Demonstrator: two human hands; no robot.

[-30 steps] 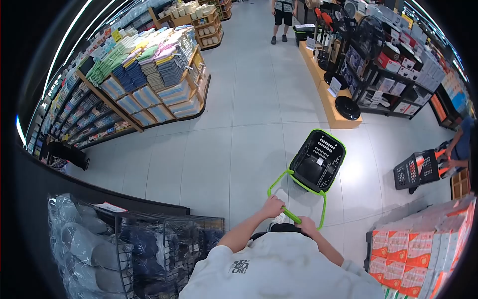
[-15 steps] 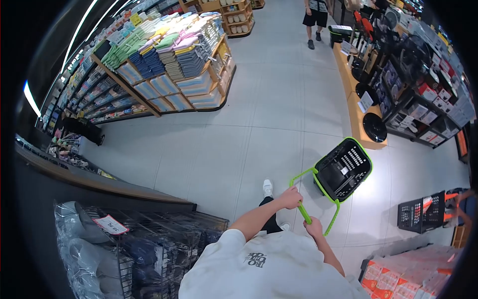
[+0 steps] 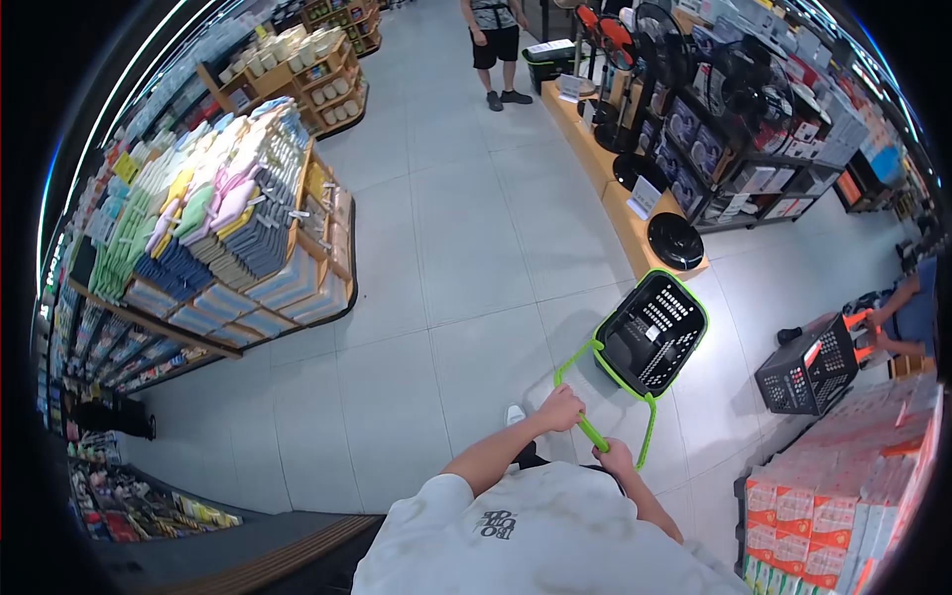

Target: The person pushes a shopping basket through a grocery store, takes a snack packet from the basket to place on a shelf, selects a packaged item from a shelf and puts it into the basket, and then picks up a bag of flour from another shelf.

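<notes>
Both my hands grip the green handle bar point(image 3: 593, 432) of a black rolling shopping basket point(image 3: 652, 335) with a green rim. My left hand point(image 3: 561, 409) holds the upper end of the bar, my right hand point(image 3: 617, 459) the lower end. The basket stands on the tiled floor ahead of me to the right, and looks nearly empty except for a small white tag inside.
A wooden display stacked with folded towels point(image 3: 213, 228) stands to the left. Fans on a low wooden platform point(image 3: 635, 188) line the right side. A person point(image 3: 493, 45) stands far ahead in the aisle. Another person crouches by a black basket point(image 3: 811, 363) at right. Stacked orange-and-white packs point(image 3: 843, 486) sit at lower right.
The view has swung to the left: the wire bin of slippers at lower left has left the frame. The basket has shifted slightly nearer the fan platform. My hands keep their grip.
</notes>
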